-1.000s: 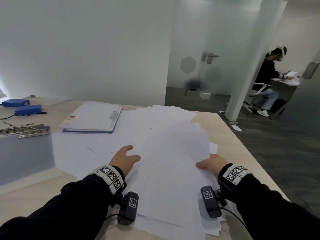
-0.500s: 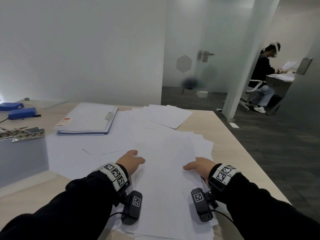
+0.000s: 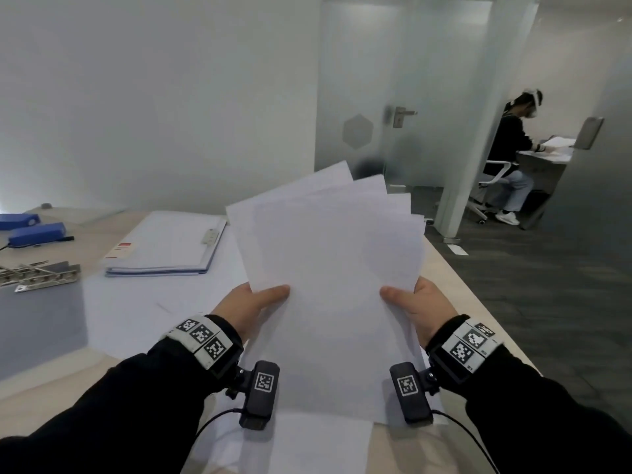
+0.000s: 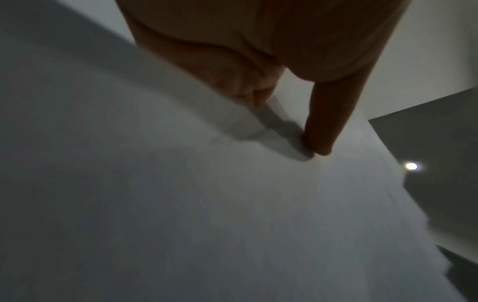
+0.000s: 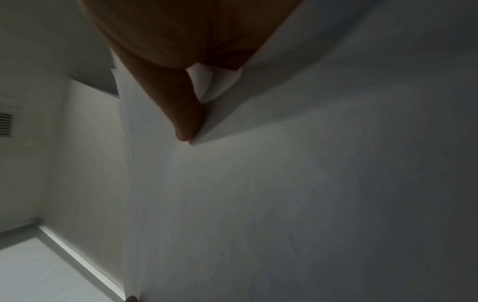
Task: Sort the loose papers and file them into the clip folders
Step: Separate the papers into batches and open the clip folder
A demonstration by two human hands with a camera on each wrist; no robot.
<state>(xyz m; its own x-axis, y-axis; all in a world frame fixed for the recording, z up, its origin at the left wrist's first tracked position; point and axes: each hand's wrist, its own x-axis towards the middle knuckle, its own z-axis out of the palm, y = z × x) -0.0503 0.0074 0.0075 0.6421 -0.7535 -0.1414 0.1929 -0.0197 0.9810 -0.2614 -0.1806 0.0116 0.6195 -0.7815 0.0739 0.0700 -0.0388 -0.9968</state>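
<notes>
Above the desk (image 3: 455, 282), both hands are holding up a fanned stack of loose papers (image 3: 331, 268): the left hand (image 3: 246, 304) is pinching its left edge, thumb on top, and the right hand (image 3: 419, 307) is pinching the right edge likewise. Further left, a closed clip folder (image 3: 167, 244) is lying flat beside more sheets (image 3: 136, 313) on the desk
</notes>
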